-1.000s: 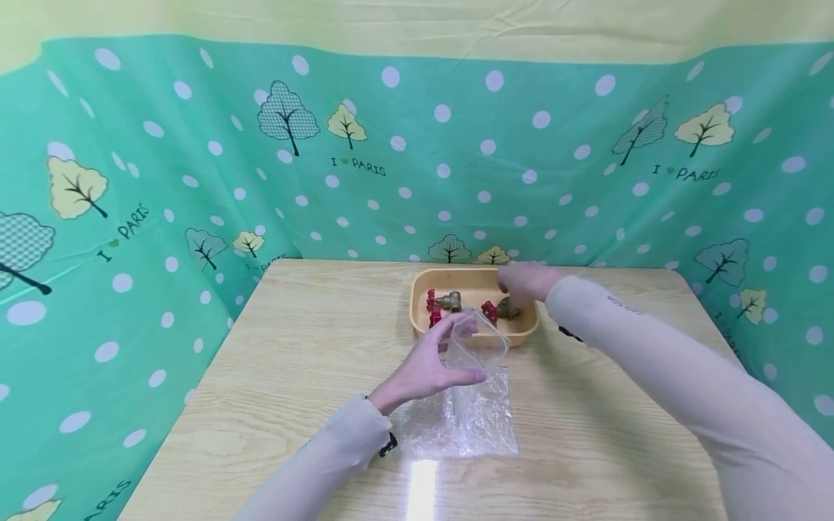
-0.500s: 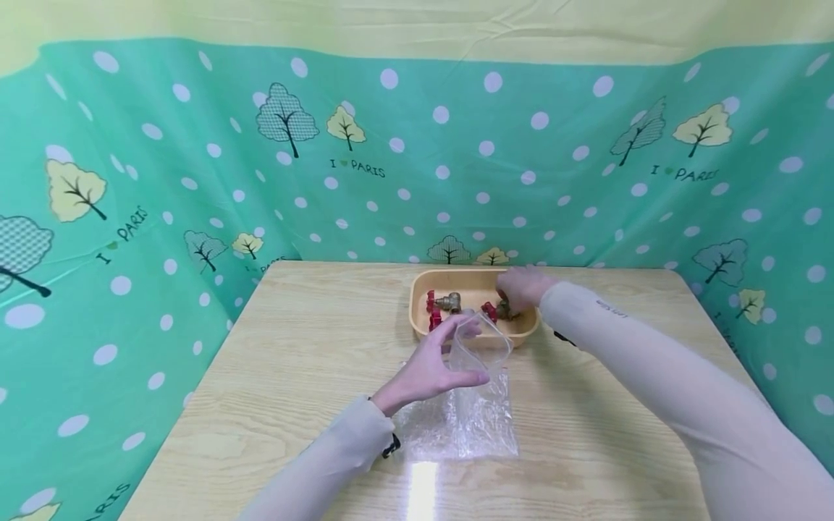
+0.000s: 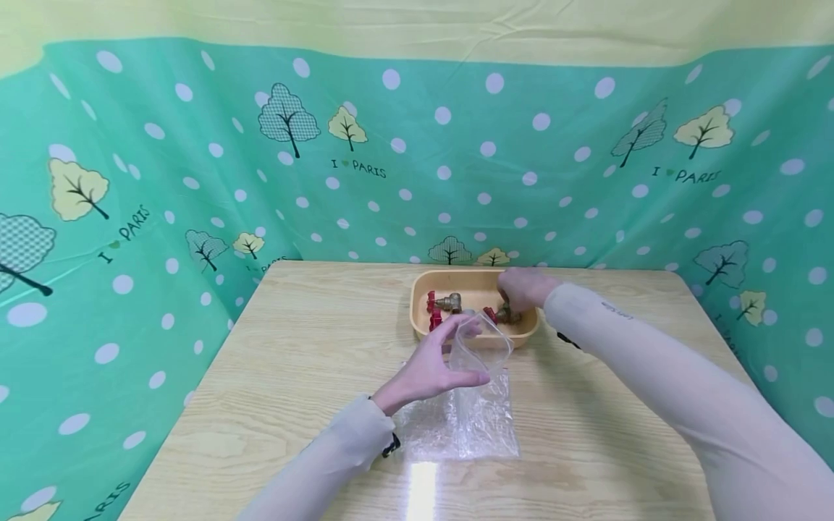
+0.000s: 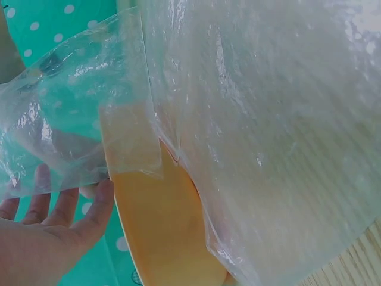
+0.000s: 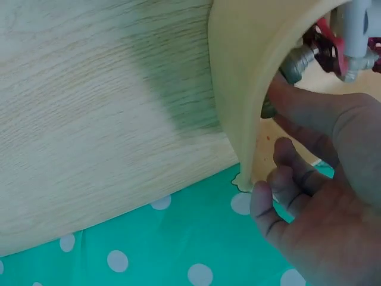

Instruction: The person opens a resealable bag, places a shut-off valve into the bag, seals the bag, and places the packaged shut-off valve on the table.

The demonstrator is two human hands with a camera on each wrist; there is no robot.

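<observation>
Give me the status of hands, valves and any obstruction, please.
Left hand holding bag, mouth open. Right hand in tub, pinching right-hand valve. Other valves at tub's left. Left hand and bag cover part of tub's near side in head view.
</observation>
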